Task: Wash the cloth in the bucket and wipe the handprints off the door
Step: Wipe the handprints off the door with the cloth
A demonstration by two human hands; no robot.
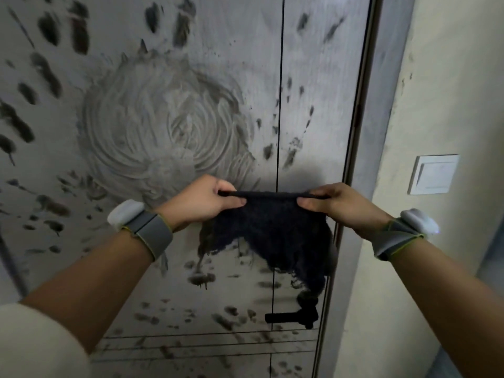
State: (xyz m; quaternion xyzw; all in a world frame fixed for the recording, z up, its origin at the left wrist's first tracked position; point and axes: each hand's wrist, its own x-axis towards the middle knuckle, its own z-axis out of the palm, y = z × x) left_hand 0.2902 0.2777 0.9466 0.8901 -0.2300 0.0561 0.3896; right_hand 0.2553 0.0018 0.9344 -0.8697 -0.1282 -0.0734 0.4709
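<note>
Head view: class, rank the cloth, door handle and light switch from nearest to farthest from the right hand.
From the right hand:
1. Cloth, pinched in it.
2. Door handle, below, left.
3. Light switch, on the right wall; by the picture alone, close to the handle.

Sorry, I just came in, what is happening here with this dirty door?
A person is cleaning the door. The left hand and the right hand pinch the top edge of a dark cloth and hold it spread in front of the door. One round patch is smeared from wiping, but many dark handprints remain. No bucket is in view.
</note>
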